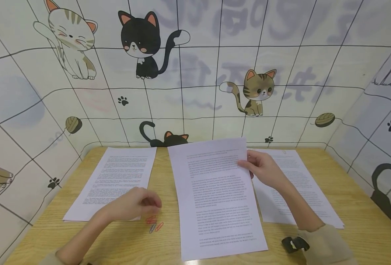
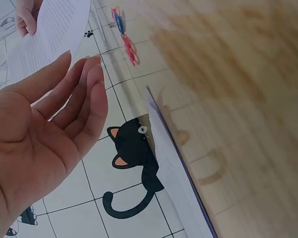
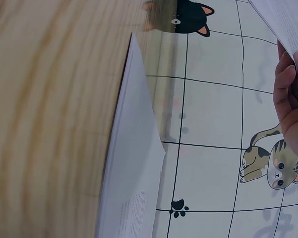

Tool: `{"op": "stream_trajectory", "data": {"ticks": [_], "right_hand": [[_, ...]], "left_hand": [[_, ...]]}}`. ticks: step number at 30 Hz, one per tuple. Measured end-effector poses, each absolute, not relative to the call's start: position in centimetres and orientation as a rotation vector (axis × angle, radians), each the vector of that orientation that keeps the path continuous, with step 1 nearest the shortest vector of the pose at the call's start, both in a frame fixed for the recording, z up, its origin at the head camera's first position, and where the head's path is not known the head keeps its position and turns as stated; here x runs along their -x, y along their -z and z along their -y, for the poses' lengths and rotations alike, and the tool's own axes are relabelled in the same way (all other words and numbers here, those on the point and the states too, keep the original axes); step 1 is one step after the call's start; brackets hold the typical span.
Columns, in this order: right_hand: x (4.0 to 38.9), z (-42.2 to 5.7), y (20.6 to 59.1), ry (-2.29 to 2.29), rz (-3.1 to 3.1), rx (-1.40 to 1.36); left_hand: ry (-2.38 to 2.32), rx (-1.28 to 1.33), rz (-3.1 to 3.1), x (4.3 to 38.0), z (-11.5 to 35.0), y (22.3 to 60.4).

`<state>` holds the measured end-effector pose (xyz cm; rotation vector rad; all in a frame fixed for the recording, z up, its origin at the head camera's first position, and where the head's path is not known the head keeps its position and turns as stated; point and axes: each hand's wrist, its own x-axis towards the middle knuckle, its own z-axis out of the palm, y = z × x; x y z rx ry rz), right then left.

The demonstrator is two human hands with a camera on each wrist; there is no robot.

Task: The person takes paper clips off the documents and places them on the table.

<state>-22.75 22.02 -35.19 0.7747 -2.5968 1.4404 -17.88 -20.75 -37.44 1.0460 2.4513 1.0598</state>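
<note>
My right hand (image 1: 263, 170) pinches the right edge of a printed sheet of paper (image 1: 218, 206), thumb on the front and fingers behind. The sheet stands raised, its text facing me, over the middle of the table. My left hand (image 1: 135, 204) hovers just left of it, above a few paper clips (image 1: 151, 220), red ones and a blue one. In the left wrist view the left hand's fingers (image 2: 92, 94) are loosely bent, thumb apart, with nothing seen between them. The paper clips (image 2: 124, 37) lie beyond its fingertips.
A stack of printed paper (image 1: 122, 173) lies at the left of the wooden table (image 1: 122, 243), partly behind my left hand. More printed paper (image 1: 291, 198) lies at the right under my right arm, a clip (image 1: 284, 152) at its top edge. A cat-patterned wall (image 1: 202, 99) closes the back.
</note>
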Motion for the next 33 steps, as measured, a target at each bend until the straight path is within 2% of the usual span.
{"op": "stream_trajectory", "data": {"ticks": [15,25,33], "right_hand": [[22.3,-22.0,35.1,-1.519,2.513,-0.783],[22.0,-21.8,34.8,-1.561,2.446,-0.734],[22.1,-21.9,34.6,-1.584,2.421,-0.676]], "left_hand": [[-1.256,-0.87,-2.605,19.1,18.2,36.7],[-1.462,-0.924,-2.497,19.9,16.0,36.2],[-1.554,-0.785,-2.599,20.6,15.2,36.0]]}}
